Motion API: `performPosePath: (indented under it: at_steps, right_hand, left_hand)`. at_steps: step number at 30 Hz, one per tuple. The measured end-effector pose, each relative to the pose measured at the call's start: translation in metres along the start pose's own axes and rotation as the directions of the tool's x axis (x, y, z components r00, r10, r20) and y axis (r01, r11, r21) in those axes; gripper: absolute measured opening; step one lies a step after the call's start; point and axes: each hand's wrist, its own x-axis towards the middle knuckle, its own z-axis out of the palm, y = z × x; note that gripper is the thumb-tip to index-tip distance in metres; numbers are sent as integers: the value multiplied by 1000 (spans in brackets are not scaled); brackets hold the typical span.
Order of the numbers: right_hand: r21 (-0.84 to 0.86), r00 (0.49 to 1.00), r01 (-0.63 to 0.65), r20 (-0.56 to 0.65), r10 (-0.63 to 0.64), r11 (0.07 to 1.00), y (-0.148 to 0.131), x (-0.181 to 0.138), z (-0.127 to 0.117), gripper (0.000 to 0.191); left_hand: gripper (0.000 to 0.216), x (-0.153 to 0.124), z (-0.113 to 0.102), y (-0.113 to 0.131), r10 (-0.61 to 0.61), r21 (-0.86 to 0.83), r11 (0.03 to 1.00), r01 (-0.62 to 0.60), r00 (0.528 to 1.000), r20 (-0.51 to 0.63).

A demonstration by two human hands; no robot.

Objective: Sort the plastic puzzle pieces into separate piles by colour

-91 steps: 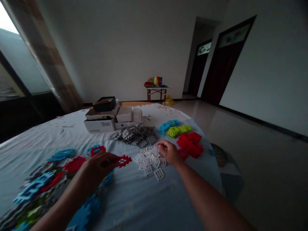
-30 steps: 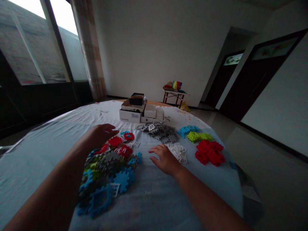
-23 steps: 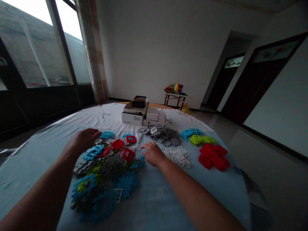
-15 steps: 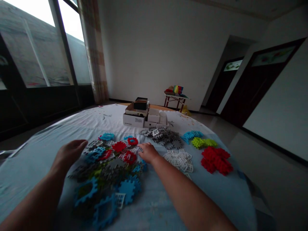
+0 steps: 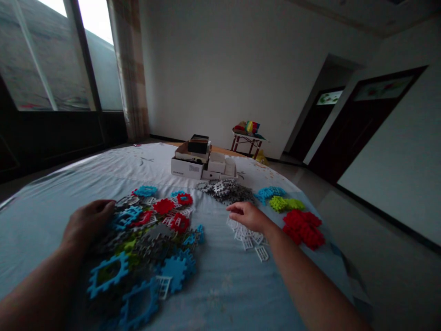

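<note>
My left hand (image 5: 87, 223) lies open on the left edge of a mixed pile of interlocking plastic tiles (image 5: 148, 239) in blue, red, grey and green. My right hand (image 5: 250, 216) hovers just above a small pile of white window-shaped pieces (image 5: 253, 241), its fingers pressed together and pointing left. Whether they hold a piece is hidden. Sorted piles lie beyond and to the right: grey tiles (image 5: 225, 191), blue tiles (image 5: 270, 192), green tiles (image 5: 285, 203) and red tiles (image 5: 305, 227).
All this lies on a pale blue cloth (image 5: 220, 285) whose edge drops off at the right. White cardboard boxes (image 5: 198, 164) stand at the far side. A small table (image 5: 246, 135) with coloured things stands by the back wall, near dark doors.
My right hand has moved right, from the mixed pile's edge to above the white pieces. My left hand has slid slightly nearer on the pile's left edge. The view has shifted slightly.
</note>
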Motion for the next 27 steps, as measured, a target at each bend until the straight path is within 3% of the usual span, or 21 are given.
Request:
performPosePath:
  at_steps: [4, 7, 14, 19, 23, 27]
  right_hand:
    - [-38, 988, -12, -156, 6, 999, 8, -11, -2, 26]
    - [-58, 985, 38, -165, -47, 998, 1, -12, 9, 23]
    - [-113, 978, 208, 1, -209, 972, -34, -4, 45, 23]
    - [-177, 938, 331, 172, -302, 927, -37, 5, 68, 39]
    - [-224, 932, 313, 258, -254, 923, -34, 7, 74, 45]
    - [-186, 946, 267, 237, -220, 946, -35, 3, 68, 41]
  left_hand:
    - [52, 5, 2, -5, -13, 5, 1000, 13, 1000, -13]
    - [53, 5, 3, -6, -12, 24, 1000, 12, 1000, -7]
    - [54, 3, 3, -4, 38, 43, 998, -39, 999, 14]
    - [53, 1, 2, -1, 27, 15, 1000, -27, 999, 28]
    - [53, -2, 1, 2, 17, 0, 1000, -17, 999, 33]
    - [53, -3, 2, 3, 5, -19, 1000, -4, 999, 42]
